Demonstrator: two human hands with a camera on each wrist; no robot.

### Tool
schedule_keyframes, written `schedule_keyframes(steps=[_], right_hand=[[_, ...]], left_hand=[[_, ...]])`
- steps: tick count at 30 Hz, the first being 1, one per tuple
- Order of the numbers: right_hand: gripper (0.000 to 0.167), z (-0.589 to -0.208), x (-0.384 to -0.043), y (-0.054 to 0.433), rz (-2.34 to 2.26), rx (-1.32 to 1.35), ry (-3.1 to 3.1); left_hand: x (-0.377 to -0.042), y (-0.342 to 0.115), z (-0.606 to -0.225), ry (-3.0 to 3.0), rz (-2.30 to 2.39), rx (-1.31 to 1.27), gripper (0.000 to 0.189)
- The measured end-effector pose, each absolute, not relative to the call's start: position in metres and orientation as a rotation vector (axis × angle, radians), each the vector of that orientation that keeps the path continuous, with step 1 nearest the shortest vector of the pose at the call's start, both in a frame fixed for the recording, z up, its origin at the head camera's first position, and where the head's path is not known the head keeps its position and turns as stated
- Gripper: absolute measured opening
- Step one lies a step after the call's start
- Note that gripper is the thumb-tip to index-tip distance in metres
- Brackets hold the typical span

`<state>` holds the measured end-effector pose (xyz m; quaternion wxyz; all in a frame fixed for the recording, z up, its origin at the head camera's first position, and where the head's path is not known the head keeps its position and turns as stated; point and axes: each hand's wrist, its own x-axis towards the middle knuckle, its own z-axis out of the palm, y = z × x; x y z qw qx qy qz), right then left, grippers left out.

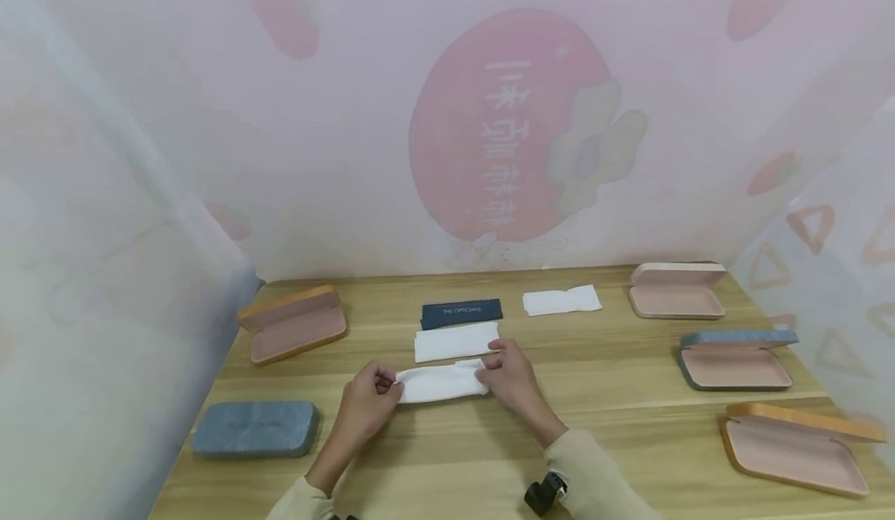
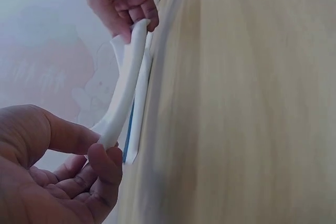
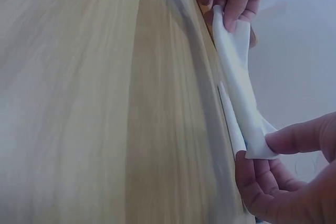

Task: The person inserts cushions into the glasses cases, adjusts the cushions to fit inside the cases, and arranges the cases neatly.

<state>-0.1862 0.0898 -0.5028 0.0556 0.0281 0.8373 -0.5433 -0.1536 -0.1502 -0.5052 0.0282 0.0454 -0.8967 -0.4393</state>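
Between my two hands a folded white cloth (image 1: 440, 383) is stretched out lengthwise. My left hand (image 1: 367, 400) pinches its left end between thumb and fingers. At the other end my right hand (image 1: 516, 380) pinches the cloth the same way. Both wrist views show the strip (image 2: 126, 87) held a little above the wooden table, sagging slightly in the middle. Just beyond it lies a second folded white cloth (image 1: 456, 342), close to the right fingertips. Behind that one is a dark navy folded cloth (image 1: 461, 313) with white lettering.
Another white cloth (image 1: 562, 301) lies at the back. An open orange glasses case (image 1: 297, 333) and a closed blue-grey case (image 1: 255, 429) stand on the left. Along the right are open cases: white (image 1: 677, 301), blue-grey (image 1: 736, 368) and orange (image 1: 797, 456). Printed curtains enclose the wooden table (image 1: 433, 465).
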Motion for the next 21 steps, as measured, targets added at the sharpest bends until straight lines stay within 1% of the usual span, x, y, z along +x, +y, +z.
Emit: schedule_keyframes(steps=[3, 21], right_hand=[[0.052, -0.502, -0.188, 0.081, -1.65, 0.095, 2.506], [0.055, -0.496, -0.202, 0.029, -1.778, 0.145, 2.369]], left_hand=[[-0.153, -0.161, -0.5, -2.781, -1.325, 0.174, 0.011], [-0.163, -0.212, -0.471, -2.826, -1.284, 0.141, 0.018]])
